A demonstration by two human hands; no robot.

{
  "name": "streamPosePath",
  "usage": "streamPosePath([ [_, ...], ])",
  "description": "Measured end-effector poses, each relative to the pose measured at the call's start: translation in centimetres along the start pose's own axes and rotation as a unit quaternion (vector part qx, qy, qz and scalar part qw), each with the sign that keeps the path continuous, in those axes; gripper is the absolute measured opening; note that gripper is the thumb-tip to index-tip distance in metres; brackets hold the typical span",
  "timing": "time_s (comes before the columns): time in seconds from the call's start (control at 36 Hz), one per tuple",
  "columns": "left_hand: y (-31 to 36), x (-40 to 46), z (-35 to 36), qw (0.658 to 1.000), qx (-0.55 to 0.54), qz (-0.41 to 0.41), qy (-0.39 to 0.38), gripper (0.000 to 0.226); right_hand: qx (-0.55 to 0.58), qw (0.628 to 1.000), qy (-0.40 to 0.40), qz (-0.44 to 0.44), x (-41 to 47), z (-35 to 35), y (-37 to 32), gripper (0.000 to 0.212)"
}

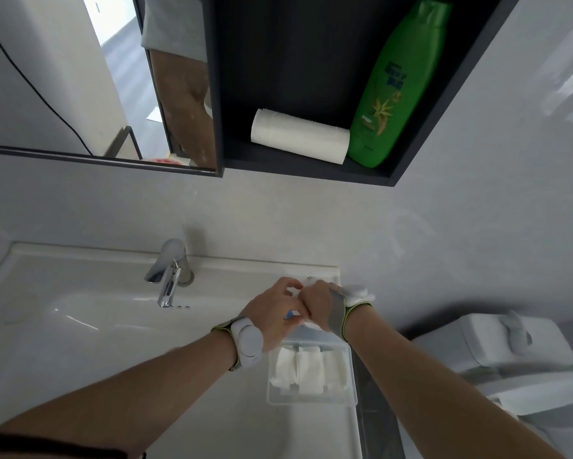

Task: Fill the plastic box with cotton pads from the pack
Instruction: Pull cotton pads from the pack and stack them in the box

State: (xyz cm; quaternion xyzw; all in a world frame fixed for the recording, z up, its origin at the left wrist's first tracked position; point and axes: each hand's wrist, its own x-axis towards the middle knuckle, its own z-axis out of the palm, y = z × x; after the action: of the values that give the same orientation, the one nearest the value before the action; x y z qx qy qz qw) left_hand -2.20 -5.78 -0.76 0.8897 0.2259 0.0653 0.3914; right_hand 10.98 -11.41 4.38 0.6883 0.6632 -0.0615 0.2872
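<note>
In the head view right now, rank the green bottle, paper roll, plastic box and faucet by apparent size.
1. green bottle
2. plastic box, though nearer the camera, so its place against the bottle is unsure
3. paper roll
4. faucet

I saw the clear plastic box (311, 397) sitting on the white basin's (80, 326) right rim, white cotton pads (300, 366) inside it; the chrome tap (169, 276) stood behind-left, the green bottle (394, 94) on the dark shelf (311, 167) above.
</note>
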Motion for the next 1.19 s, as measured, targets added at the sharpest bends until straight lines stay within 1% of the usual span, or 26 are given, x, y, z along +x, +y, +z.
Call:
streamPosePath([
  [0.08,0.1,0.0,-0.1,1.0,0.002,0.001,0.0,0.012,0.026,0.999,-0.017,0.012,0.2,0.1,0.2,0.024],
  [0.17,0.2,0.0,-0.1,1.0,0.005,0.001,0.001,0.012,0.023,0.999,-0.007,0.024,0.0,0.0,0.0,0.025],
  [0.25,0.3,0.0,-0.1,1.0,0.008,0.003,0.004,0.012,0.11,0.993,0.006,0.036,-0.5,0.2,0.4,0.023],
  [0.31,0.3,0.0,-0.1,1.0,0.007,0.0,0.006,0.013,0.181,0.983,0.017,0.029,-0.9,-0.1,0.7,0.03],
  [0.36,0.2,0.1,-0.1,1.0,0.006,-0.002,0.008,0.013,0.208,0.978,0.02,0.025,-1.1,-0.2,1.2,0.028],
  [0.47,0.2,0.1,0.0,1.0,0.016,-0.007,0.001,0.013,0.212,0.976,-0.015,0.045,-1.1,0.3,1.0,0.032],
  [0.56,0.4,0.0,0.1,1.0,0.017,-0.01,-0.007,0.013,0.182,0.98,-0.048,0.056,-1.1,-0.3,0.8,0.017],
  [0.61,0.6,-0.1,0.1,1.0,0.016,-0.01,-0.012,0.014,0.17,0.981,-0.064,0.063,-1.2,-0.5,0.6,0.021],
  [0.67,0.8,-0.1,0.1,1.0,0.016,-0.011,-0.014,0.015,0.181,0.98,-0.05,0.062,-1.4,-0.1,0.7,0.018],
  [0.75,0.8,-0.1,0.0,1.0,0.018,-0.014,-0.013,0.015,0.207,0.976,-0.017,0.071,-1.7,0.4,0.7,0.02],
  [0.86,0.8,-0.2,0.0,1.0,0.023,-0.013,-0.01,0.013,0.209,0.976,0.018,0.055,-1.9,0.0,0.6,0.017],
  [1.19,0.7,-0.1,0.2,1.0,0.025,-0.004,-0.001,0.012,0.224,0.971,0.062,0.052,-2.3,0.3,0.8,0.025],
])
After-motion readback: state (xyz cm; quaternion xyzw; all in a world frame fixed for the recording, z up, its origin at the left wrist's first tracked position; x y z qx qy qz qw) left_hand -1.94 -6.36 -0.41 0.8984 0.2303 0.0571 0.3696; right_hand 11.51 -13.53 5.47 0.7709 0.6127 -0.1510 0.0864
